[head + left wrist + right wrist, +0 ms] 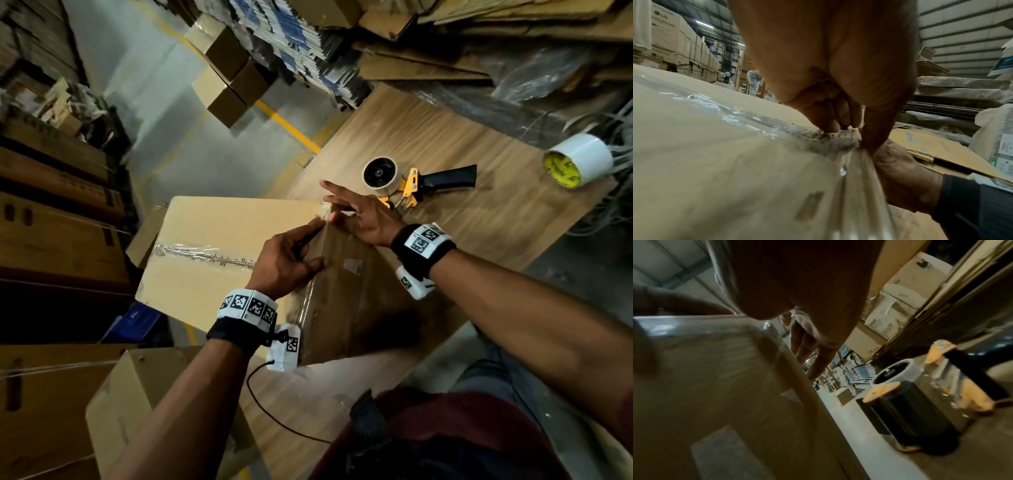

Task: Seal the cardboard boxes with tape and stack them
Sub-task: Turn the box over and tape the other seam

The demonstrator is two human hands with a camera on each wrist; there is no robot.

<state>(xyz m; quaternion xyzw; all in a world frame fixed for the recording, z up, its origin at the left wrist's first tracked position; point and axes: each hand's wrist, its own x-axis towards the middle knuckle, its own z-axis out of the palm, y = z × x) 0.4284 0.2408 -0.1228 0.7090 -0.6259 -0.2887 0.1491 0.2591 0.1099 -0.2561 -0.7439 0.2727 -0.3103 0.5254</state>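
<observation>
pretty dim warehouse light overall, glare off the shiny tape (719, 107), wide-angle bending at the head view's edges, and the right wrist view is dark and smeary
</observation>
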